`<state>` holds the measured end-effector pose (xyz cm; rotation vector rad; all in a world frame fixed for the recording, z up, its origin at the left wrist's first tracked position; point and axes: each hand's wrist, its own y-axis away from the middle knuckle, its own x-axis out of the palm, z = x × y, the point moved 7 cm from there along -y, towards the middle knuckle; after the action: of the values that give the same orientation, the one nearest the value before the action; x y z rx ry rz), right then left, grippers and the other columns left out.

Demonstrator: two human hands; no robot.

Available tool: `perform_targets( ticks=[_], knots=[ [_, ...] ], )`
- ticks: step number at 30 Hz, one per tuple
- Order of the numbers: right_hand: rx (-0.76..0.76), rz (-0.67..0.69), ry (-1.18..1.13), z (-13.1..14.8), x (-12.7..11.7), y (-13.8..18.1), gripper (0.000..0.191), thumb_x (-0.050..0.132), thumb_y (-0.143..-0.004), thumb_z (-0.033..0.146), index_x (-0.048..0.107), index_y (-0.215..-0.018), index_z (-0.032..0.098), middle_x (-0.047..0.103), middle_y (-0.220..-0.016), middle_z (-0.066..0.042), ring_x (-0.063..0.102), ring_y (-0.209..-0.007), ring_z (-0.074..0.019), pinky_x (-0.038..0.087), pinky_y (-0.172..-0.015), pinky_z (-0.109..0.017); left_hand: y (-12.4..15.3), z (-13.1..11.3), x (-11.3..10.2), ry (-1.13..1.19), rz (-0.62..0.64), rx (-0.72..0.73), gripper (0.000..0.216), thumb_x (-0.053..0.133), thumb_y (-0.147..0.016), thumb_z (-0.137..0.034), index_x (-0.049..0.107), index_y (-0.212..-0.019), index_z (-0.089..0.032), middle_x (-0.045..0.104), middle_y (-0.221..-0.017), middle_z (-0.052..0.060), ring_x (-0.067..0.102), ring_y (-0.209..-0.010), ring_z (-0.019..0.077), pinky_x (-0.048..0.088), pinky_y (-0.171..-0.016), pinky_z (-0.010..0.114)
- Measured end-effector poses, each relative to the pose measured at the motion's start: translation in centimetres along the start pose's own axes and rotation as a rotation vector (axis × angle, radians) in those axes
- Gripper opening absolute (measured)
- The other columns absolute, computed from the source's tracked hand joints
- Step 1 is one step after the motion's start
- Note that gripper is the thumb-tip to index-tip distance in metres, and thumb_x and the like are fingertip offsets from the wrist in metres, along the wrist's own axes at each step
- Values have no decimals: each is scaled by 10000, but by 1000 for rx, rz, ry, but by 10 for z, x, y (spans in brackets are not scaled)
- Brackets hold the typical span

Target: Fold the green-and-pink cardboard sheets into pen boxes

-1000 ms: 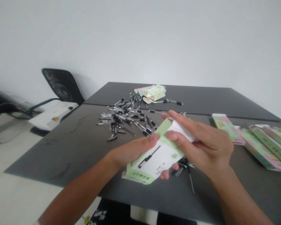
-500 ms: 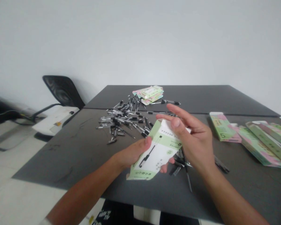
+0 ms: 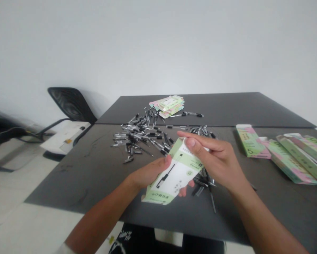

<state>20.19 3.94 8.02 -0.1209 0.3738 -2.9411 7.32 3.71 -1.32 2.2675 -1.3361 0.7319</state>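
Observation:
A green and white pen box [image 3: 171, 180], printed with a black pen, is tilted above the near part of the table. My left hand [image 3: 154, 172] is wrapped round it, thumb on the near side and fingertips showing at the right edge. At the box's upper end, my right hand [image 3: 218, 158] has its thumb and fingers closed on the white end flap. Loose black and clear pens [image 3: 139, 134] lie in a heap behind the box. More pens [image 3: 200, 183] are partly hidden below my right hand.
A stack of pen boxes [image 3: 171, 103] lies at the far side of the dark table [image 3: 95, 183]. Several green and pink boxes [image 3: 293, 162] lie at the right, some overlapping. A black mesh chair [image 3: 69, 106] stands left of the table.
My right hand's fingers have come down from a raised, spread pose and closed on the flap at the box's upper end. My left hand keeps its hold on the box.

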Motion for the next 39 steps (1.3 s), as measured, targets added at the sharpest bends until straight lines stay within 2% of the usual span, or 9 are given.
perform_targets(
  ticks=[6, 11, 14, 19, 24, 27, 31, 35, 39],
  knots=[
    [31, -105, 107, -3, -11, -3, 356, 746, -1005, 540, 875, -1207, 276, 842, -760, -6, 737, -484, -164, 578, -396, -225, 0, 4, 0, 59, 22, -41, 928, 744, -776, -895, 778, -1200, -70, 808, -1040, 181, 779, -752, 226, 593, -605, 262],
    [-8, -65, 195, -5, -15, 0, 326, 744, -1018, 495, 864, -1236, 284, 851, -777, -6, 750, -530, -158, 566, -426, -210, 1, 9, 1, 143, 59, -82, 931, 682, -811, -916, 774, -1212, -81, 808, -1055, 179, 784, -764, 233, 617, -655, 285],
    [-101, -52, 271, -2, -16, 2, 273, 723, -1042, 431, 860, -1241, 303, 864, -812, -13, 741, -540, -143, 541, -437, -197, 3, 8, 1, 155, 76, -81, 922, 664, -833, -911, 771, -1225, -83, 809, -1071, 189, 780, -769, 233, 616, -665, 291],
    [-363, -12, 425, 21, -10, 5, 260, 690, -1062, 299, 842, -1272, 288, 886, -964, -44, 695, -511, -97, 474, -421, -171, 5, 10, 5, 169, 135, -116, 945, 693, -791, -925, 783, -1208, -82, 808, -1064, 186, 781, -773, 233, 617, -675, 293],
    [-528, 38, 545, 39, 3, 11, 469, 781, -963, 221, 758, -1426, 296, 871, -1164, -54, 808, -694, -128, 605, -557, -181, 3, 7, 6, 180, 135, -93, 941, 694, -785, -929, 771, -1220, -97, 799, -1043, 184, 770, -756, 243, 610, -667, 313],
    [-452, -105, 585, 34, -3, 14, 508, 840, -919, 209, 769, -1407, 330, 872, -1161, -33, 826, -712, -163, 665, -607, -227, 5, 1, 5, 164, 103, -65, 952, 694, -779, -935, 760, -1232, -101, 795, -1038, 186, 757, -750, 236, 592, -670, 311],
    [-315, -315, 454, 26, -22, 15, 368, 864, -922, 232, 839, -1248, 401, 886, -1031, 15, 833, -708, -166, 677, -610, -226, 10, -11, 1, 156, 35, -4, 953, 705, -783, -927, 759, -1243, -94, 799, -1057, 192, 755, -772, 236, 579, -667, 299],
    [-249, -310, 366, 26, -27, 11, 188, 884, -912, 262, 890, -1049, 390, 877, -873, 32, 823, -664, -146, 648, -558, -174, 11, -15, 2, 124, 55, 9, 938, 744, -758, -913, 776, -1220, -98, 807, -1042, 169, 763, -756, 223, 586, -642, 276],
    [-289, -254, 373, 31, -24, 10, 202, 864, -929, 241, 886, -1076, 378, 884, -951, 18, 840, -716, -165, 687, -603, -216, 10, -15, 1, 101, 36, 3, 945, 753, -741, -919, 781, -1213, -101, 816, -1034, 172, 766, -747, 227, 599, -644, 279]
  ],
)
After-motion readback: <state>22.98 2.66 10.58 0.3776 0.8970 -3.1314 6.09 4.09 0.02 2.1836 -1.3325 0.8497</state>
